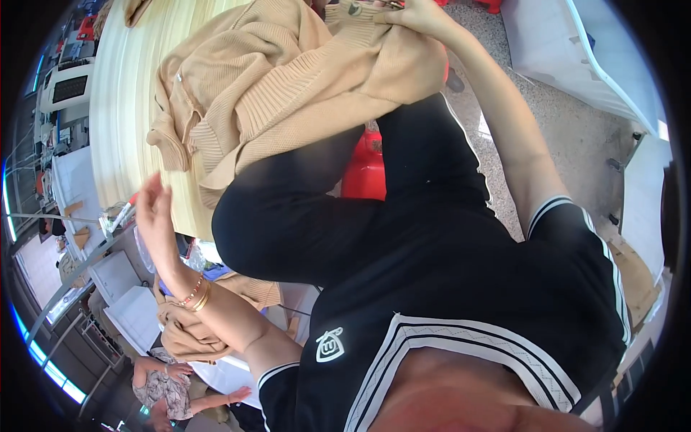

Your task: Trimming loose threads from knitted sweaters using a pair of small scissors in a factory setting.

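A tan knitted sweater with ribbed bands lies bunched across my lap and over the pale table edge. At the top of the view my right hand is closed on the sweater's ribbed edge, near a dark label. A small dark metal object shows by its fingers, too cut off to name. My left hand is raised off the sweater at the left, beside the table edge. Its fingers are loosely stretched, slightly blurred, with nothing visible in them. Bracelets circle that wrist.
A pale, striped-looking tabletop runs along the left. Beneath my legs is a red stool. More tan knitwear lies behind my left forearm. Another person is at the lower left. White bins stand at the right.
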The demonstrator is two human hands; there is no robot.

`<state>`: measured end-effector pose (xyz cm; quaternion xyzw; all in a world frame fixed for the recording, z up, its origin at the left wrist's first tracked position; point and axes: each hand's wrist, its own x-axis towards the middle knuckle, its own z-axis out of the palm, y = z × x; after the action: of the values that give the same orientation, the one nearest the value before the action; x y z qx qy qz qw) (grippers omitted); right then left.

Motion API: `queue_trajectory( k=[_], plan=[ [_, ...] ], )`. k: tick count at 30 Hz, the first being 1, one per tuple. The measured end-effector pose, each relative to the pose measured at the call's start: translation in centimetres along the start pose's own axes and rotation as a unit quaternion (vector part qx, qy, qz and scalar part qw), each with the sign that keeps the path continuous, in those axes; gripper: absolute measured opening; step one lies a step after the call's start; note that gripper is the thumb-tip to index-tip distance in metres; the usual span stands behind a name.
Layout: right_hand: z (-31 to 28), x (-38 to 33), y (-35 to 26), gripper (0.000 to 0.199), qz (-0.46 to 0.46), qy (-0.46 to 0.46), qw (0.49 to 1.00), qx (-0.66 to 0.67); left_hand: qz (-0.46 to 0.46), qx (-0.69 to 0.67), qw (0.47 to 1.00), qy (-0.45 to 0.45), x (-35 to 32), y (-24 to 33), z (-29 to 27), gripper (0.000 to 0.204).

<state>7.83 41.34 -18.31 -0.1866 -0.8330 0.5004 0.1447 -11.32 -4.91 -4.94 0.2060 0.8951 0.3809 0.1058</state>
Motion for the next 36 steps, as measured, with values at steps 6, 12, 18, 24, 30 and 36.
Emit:
queue_trajectory(
  k=[6,12,18,24,30,36],
  plan=[
    [-1.3,-2.6,-9.5,0.022,-0.156,-0.005,0.98,0.121,0.215,-0.072,0.954,-0.198,2.9,12.2,8.2,0.041],
    [-0.8,-4.2,-16.3,0.023,-0.339,-0.038,0.907,0.246,0.203,-0.269,0.878,-0.339,3.0,16.8,10.5,0.037],
    [1.4,-4.9,-20.0,0.025,-0.225,-0.054,0.951,0.206,0.174,-0.411,0.857,-0.258,-0.2,14.4,6.8,0.021],
    [9.3,-3.2,-21.1,0.036,-0.346,-0.094,0.922,0.147,0.216,-0.277,0.936,-0.027,-3.3,8.9,2.3,0.022],
    [17.0,-2.6,-16.8,0.032,-0.28,-0.194,0.94,0.033,0.017,-0.309,0.951,0.004,-4.4,-3.2,6.5,0.024],
    [17.3,-2.0,-16.9,0.029,-0.222,-0.232,0.947,0.02,-0.004,-0.41,0.912,0.007,-4.5,-5.2,8.7,0.035]
  ],
)
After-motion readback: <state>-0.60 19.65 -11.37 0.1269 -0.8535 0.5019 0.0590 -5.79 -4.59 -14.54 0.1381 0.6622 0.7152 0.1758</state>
